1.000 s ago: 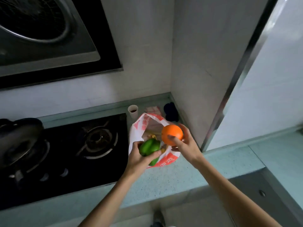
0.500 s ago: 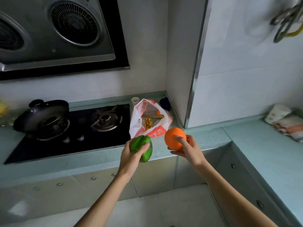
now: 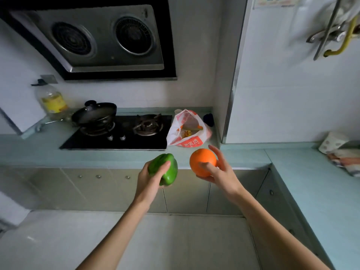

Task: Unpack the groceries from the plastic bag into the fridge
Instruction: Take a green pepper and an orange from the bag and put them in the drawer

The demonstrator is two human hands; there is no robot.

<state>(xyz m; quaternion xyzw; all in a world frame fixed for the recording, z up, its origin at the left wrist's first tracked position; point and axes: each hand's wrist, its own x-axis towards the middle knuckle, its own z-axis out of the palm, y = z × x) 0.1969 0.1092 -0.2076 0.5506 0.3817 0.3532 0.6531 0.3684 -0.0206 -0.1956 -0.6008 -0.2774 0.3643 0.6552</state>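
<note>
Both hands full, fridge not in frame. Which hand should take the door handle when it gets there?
Probably the right hand: it cradles the orange with fingers loosely spread, so some are free. The left hand is wrapped tight round the green pepper.

A glossy green pepper (image 3: 168, 169) and matt orange (image 3: 202, 161) are seen; thin crinkled plastic forms the bag (image 3: 187, 131) at twelve o'clock.

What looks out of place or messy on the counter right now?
Nothing looks spilled or broken. The plastic bag slumps open beside the stove, with groceries inside. The left hand holds a green pepper; the right hand holds an orange.
</note>
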